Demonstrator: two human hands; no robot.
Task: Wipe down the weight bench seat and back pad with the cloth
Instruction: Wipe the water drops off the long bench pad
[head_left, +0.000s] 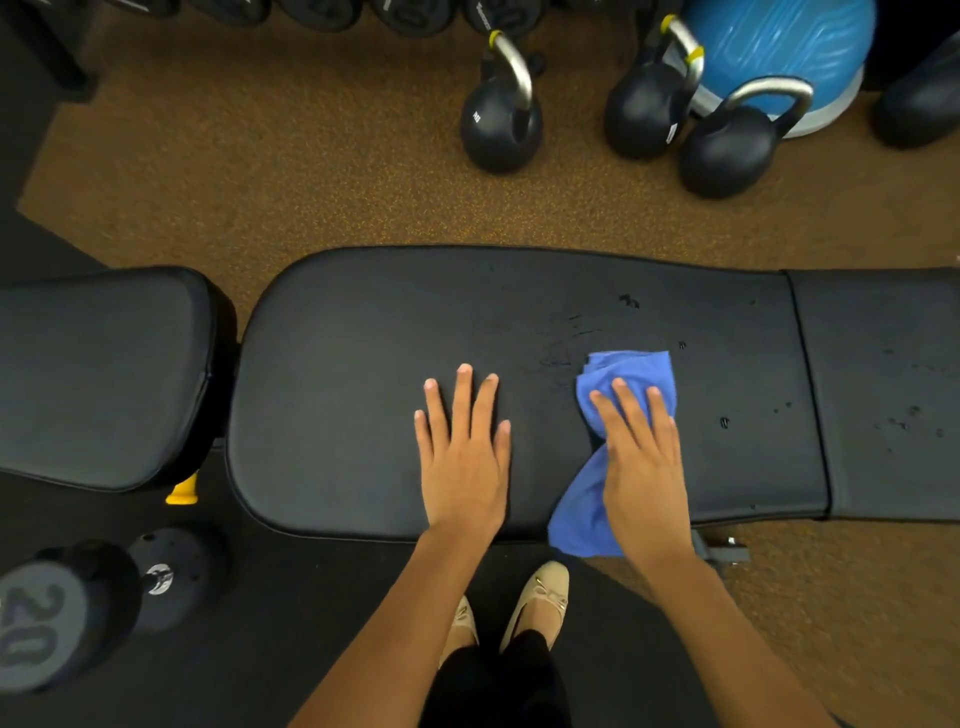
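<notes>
A black weight bench lies across the view. Its long back pad (363, 364) fills the middle and runs on past a seam to the right (893, 364); the separate seat pad (98, 374) is at the left. My left hand (462, 452) lies flat on the back pad, fingers straight. My right hand (644, 457) presses a crumpled blue cloth (631, 369) onto the pad with straight fingers; the cloth's tail (582, 514) hangs over the near edge. Wet droplets and smears (628, 300) dot the pad beyond and right of the cloth.
Three black kettlebells (501, 130) (644, 117) (727, 150) stand on the brown floor beyond the bench, with a blue balance ball (789, 47) behind them. A 20 dumbbell (78, 613) lies at the near left. My feet (540, 597) stand beside the bench's near edge.
</notes>
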